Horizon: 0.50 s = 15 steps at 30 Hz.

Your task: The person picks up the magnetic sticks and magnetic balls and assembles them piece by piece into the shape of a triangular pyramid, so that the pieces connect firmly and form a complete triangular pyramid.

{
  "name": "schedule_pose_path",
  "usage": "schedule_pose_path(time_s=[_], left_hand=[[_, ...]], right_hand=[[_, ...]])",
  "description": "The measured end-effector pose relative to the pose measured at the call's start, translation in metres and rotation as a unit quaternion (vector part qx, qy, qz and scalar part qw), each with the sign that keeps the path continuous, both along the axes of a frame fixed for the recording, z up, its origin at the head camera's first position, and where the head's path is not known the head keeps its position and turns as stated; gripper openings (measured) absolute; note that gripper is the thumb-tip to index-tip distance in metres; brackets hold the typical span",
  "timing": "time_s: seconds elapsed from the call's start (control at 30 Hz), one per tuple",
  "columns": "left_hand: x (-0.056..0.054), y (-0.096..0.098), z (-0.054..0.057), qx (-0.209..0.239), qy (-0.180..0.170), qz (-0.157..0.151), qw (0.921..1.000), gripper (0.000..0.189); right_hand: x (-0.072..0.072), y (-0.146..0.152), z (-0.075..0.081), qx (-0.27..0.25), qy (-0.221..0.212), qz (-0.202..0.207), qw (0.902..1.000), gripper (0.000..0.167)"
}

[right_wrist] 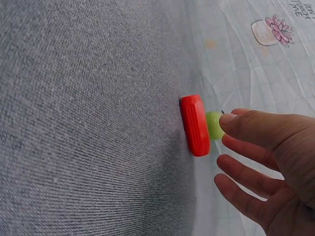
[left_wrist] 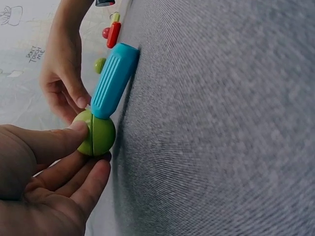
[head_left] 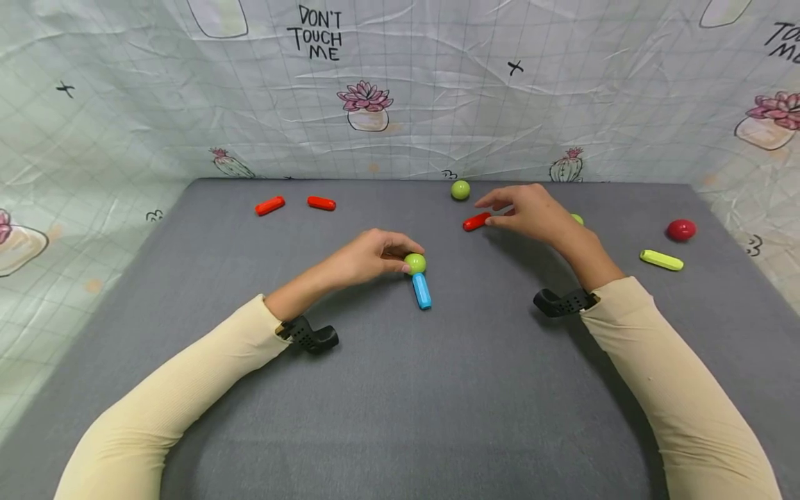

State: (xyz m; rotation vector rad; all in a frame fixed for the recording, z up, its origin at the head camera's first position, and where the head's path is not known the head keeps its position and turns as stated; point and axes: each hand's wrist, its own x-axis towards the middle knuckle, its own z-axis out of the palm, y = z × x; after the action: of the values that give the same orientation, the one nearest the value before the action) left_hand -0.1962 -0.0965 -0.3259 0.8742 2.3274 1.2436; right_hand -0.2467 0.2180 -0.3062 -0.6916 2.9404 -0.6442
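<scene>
My left hand (head_left: 375, 255) pinches a green ball (head_left: 415, 263) between thumb and fingers at the middle of the table. A blue ridged stick (head_left: 421, 292) meets the ball end-on and points toward the near edge; the left wrist view shows the ball (left_wrist: 96, 132) and stick (left_wrist: 115, 80) together. Farther back, my right hand (head_left: 531, 212) hovers with its fingers spread and loosely bent. Close by its thumb lies a red ridged stick (head_left: 476, 221). In the right wrist view nothing sits between those fingers, and the red stick (right_wrist: 195, 125) rests on the table.
Another green ball (head_left: 460, 189) lies at the back; a further one (head_left: 578, 219) is partly hidden behind the right wrist. Two red sticks (head_left: 270, 205) (head_left: 321, 203) lie at back left. On the right are a yellow stick (head_left: 661, 260) and a red ball (head_left: 681, 230). A printed curtain (head_left: 425, 104) hangs behind.
</scene>
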Motion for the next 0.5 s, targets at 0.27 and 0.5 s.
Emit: schedule_pose_path(time_s=[0.27,0.5], left_hand=[[-0.0031,0.0002,-0.0039,-0.002,-0.009,0.01,0.9999,0.035],[-0.0053,0.0,-0.0034,0.015,-0.052,0.01,0.9985,0.037]], right_hand=[[-0.0055,0.0034,-0.0052,-0.009,-0.006,0.004,0.9999,0.036],[-0.0101,0.0037,-0.0087,-0.012,-0.016,0.002,0.9998,0.036]])
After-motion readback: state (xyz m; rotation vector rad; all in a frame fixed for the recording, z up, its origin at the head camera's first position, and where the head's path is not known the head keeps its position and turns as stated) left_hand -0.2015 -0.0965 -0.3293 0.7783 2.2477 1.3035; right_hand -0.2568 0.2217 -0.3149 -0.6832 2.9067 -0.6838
